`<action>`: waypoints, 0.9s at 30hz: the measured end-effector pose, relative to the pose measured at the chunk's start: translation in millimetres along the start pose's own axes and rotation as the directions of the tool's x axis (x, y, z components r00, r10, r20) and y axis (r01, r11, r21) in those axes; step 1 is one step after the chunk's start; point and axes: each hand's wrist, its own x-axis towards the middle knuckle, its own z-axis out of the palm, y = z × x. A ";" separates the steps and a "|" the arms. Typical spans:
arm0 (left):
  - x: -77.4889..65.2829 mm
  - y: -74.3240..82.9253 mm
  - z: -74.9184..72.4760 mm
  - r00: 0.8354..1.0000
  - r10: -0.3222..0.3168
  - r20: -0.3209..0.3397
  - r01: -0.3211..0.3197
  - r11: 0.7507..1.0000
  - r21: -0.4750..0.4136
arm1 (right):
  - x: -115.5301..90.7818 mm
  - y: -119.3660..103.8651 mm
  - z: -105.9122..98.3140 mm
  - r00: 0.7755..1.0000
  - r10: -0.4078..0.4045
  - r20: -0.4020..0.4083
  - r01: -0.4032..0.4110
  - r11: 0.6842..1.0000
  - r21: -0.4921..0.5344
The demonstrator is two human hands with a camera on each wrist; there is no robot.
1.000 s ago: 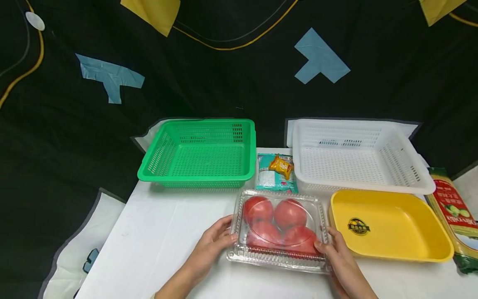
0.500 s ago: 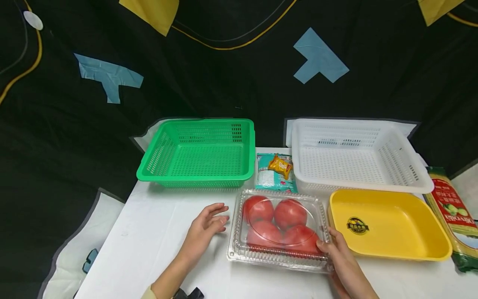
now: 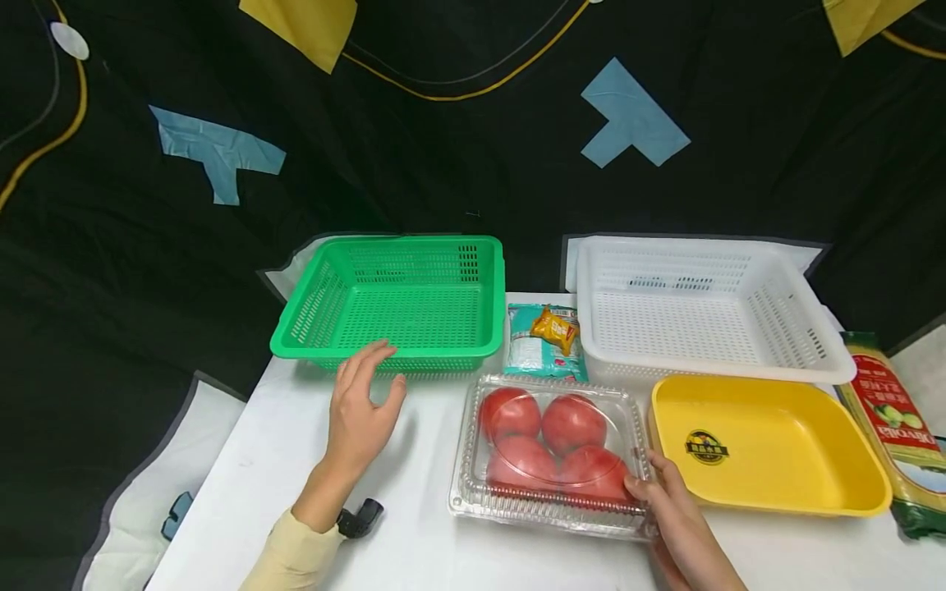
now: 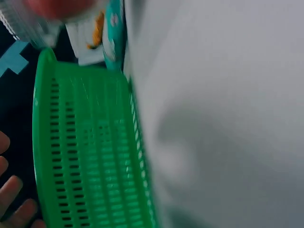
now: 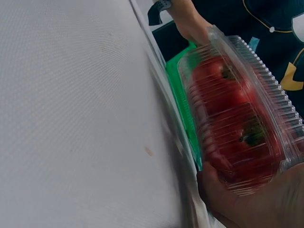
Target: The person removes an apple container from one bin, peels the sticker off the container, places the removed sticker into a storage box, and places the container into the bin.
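Note:
A clear plastic clamshell box [image 3: 548, 522] with several red tomatoes [image 3: 575, 423] inside is at the middle of the table. My right hand [image 3: 676, 513] grips its right edge, thumb on the lid's side; the right wrist view shows the fingers under the box's lower side. My left hand [image 3: 362, 414] is off the box, in front of the green basket [image 3: 414, 353], fingers spread and nothing between them. In the left wrist view only fingertips [image 4: 14, 190] show at the left edge, beside the basket's rim.
Behind the box lies a teal packet [image 3: 526, 353] with a small orange wrapped snack [image 3: 556, 328] on top. A white basket [image 3: 709, 365] stands back right, a yellow tray [image 3: 769, 443] in front of it. A bag with olives printed on it [image 3: 894, 410] lies at the far right.
My left hand has let go of the box's left edge and moved left and away from me, toward the green basket. My right hand and the tomato box stay in place.

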 end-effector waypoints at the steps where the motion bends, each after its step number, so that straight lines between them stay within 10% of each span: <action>1: 2.3 -2.2 -1.1 1.000 0.027 -0.011 -0.026 0.999 0.021 | -0.5 -0.2 -0.1 1.000 0.002 0.002 -0.002 1.000 -0.010; 18: 8.5 -36.2 8.8 0.990 0.114 -0.078 -0.097 0.977 0.192 | -8.5 -12.8 -5.6 1.000 0.016 -0.004 -0.017 0.986 -0.163; 27: 9.9 -40.5 12.8 0.985 0.093 -0.149 -0.074 0.989 0.128 | -10.1 -15.0 -4.5 1.000 -0.003 0.020 0.003 1.000 0.000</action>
